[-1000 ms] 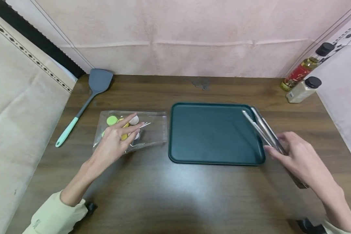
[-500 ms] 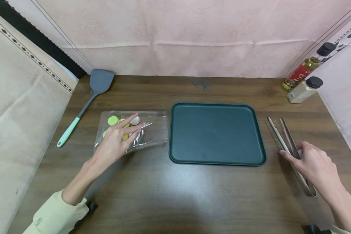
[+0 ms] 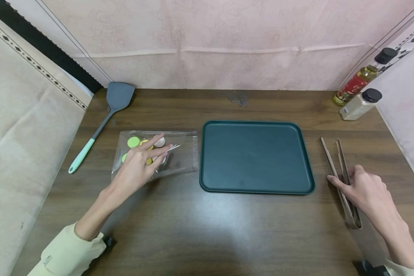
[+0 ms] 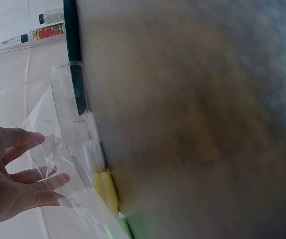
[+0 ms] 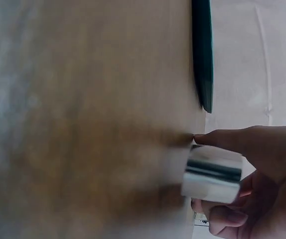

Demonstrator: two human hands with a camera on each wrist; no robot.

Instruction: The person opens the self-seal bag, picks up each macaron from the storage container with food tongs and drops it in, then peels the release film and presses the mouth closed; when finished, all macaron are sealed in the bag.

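In the head view my left hand rests spread, with straight fingers, on a clear plastic bag. Inside it lie several round macaron-like pieces: green, white and yellow, partly under the fingers. Seen from the left wrist, the film creases around the fingers. To the right, my right hand is around the middle of metal tongs, thumb on the left side, other fingers on the right. The tongs lie on the table, arms slightly spread, tips pointing away. Their bent end faces the right wrist camera.
A dark green tray lies between the hands, close to the bag. At the left is a grey spatula with a mint handle. An oil bottle and a black-capped jar stand at the back right corner.
The right hand has brought the tongs rightward off the tray's right edge and down onto the table, then slightly left. The left hand stays on the bag.
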